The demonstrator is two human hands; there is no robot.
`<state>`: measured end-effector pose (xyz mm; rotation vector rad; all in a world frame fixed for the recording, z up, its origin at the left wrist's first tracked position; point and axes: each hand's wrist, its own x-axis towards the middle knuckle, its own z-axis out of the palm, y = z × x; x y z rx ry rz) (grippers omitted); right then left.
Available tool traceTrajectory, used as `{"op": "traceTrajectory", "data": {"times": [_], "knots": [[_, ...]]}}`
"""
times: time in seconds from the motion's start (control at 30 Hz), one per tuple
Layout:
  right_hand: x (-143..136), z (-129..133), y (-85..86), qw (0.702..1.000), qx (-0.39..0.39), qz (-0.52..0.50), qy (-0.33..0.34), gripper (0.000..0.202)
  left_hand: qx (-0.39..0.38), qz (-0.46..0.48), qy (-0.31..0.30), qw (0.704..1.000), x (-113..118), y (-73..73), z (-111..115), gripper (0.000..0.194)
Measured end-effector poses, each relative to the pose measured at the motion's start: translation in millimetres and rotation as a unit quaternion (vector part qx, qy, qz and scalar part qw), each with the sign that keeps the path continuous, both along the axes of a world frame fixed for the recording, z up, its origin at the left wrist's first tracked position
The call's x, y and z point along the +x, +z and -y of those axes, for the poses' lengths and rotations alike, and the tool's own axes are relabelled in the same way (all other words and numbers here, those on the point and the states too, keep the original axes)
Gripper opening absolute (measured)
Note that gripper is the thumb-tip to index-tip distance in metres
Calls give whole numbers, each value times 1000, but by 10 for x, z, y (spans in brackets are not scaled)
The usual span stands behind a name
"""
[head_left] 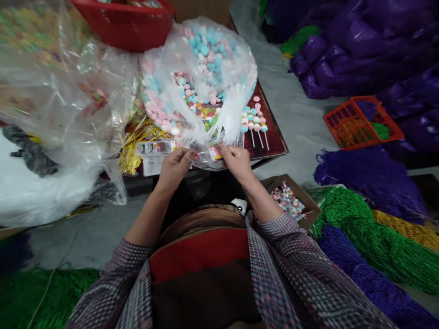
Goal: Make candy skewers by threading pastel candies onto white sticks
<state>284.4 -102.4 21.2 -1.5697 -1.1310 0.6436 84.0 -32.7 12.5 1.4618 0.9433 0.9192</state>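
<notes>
At the front edge of the dark red table [274, 123], my left hand [176, 168] and my right hand [237, 161] pinch a small clear plastic bag [203, 157] with a printed part, one on each side. Just beyond them lies a large open clear bag [159, 98] of pink, blue and white candies. Candy skewers on white sticks [255, 119] lie to the right of it. Gold twist ties [132, 153] and flat printed packages [154, 148] lie left of my left hand.
A red basket [132, 27] stands at the back. Big clear bags [68, 105] cover the left side. A cardboard box [310, 208] of wrapped candies stands low at the right, near green bead strands [363, 228], an orange crate [350, 125] and purple bags [363, 45].
</notes>
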Motion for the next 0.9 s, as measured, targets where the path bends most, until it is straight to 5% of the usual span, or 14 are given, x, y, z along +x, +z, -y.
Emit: {"op": "traceTrajectory", "data": {"times": [0.17, 0.27, 0.4, 0.67, 0.9], "knots": [[980, -6, -34, 964, -32, 176, -199, 33, -4, 43, 51, 998, -114, -18, -69, 44], [1427, -12, -142, 908, -192, 302, -219, 25, -9, 75, 66, 995, -105, -65, -82, 40], [1553, -18, -302, 857, -307, 354, -216, 26, -42, 114, 93, 988, -55, -104, -63, 38], [1710, 63, -499, 903, -200, 227, -305, 16, -68, 162, 126, 976, -70, -73, -81, 41], [1751, 208, -617, 945, -30, 1, -325, 10, -72, 168, 138, 973, -90, -127, -76, 42]]}}
